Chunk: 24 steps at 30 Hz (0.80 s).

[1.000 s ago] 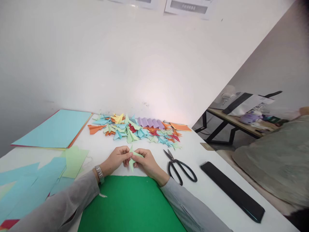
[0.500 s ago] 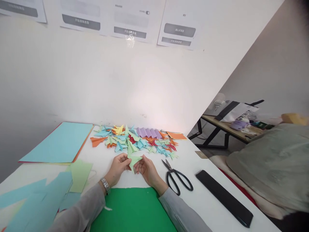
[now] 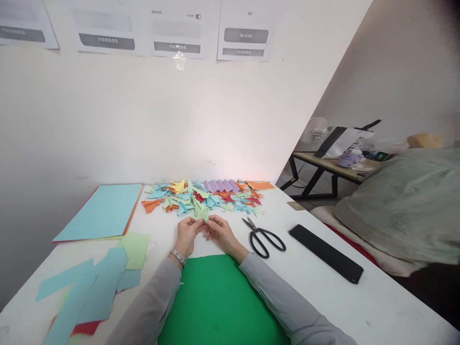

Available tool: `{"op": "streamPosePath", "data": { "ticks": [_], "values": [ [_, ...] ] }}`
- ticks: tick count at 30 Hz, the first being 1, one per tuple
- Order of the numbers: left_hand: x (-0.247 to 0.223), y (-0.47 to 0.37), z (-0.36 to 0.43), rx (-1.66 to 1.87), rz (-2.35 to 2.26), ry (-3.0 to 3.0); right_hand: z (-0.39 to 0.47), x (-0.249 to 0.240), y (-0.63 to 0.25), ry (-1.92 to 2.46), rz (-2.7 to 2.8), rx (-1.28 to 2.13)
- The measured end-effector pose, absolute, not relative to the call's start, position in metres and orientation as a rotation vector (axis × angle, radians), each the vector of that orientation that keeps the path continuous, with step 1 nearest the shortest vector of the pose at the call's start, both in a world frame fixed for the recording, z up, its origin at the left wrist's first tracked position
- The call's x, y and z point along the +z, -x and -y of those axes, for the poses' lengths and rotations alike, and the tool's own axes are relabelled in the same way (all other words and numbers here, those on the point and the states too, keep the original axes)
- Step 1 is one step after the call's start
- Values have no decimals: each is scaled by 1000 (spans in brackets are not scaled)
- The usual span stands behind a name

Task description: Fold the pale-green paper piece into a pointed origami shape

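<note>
Just below the middle of the frame, the left hand (image 3: 188, 235) and right hand (image 3: 221, 234) both pinch a folded green paper (image 3: 201, 213) at their fingertips. It is pale and creased, and its outline runs into the pile behind, so its full shape is hard to tell. That pile (image 3: 183, 209) is of crisp, sharp-pointed folds in blue, orange, yellow, red and green, with a lilac strip (image 3: 222, 186) pleated into even ridges. Right of centre lie scissors (image 3: 259, 235), blades slightly parted, with slim black loop handles; farther right, a long, smooth black bar (image 3: 326, 254). At lower centre, a flat, matte green sheet (image 3: 223, 302) covers part of the white counter (image 3: 305, 306). At left, a neat stack (image 3: 104, 211) of coloured sheets sits above loose, straight-cut scraps (image 3: 98, 292). A metal-link bracelet (image 3: 178, 257) circles the left wrist.
</note>
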<state>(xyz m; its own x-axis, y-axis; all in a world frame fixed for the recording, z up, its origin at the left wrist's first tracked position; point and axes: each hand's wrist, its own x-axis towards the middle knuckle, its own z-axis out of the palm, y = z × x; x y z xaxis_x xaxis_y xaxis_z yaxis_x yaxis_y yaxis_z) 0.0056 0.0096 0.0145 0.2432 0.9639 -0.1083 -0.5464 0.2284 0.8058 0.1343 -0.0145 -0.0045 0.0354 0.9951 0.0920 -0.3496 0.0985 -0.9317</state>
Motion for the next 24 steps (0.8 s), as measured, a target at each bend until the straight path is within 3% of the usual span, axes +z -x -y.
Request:
{"op": "streamPosePath", "data": {
  "ticks": [24],
  "values": [
    [15,-5,-11,990,-668,-982,13,5,-137,891,738,1264]
  ]
}}
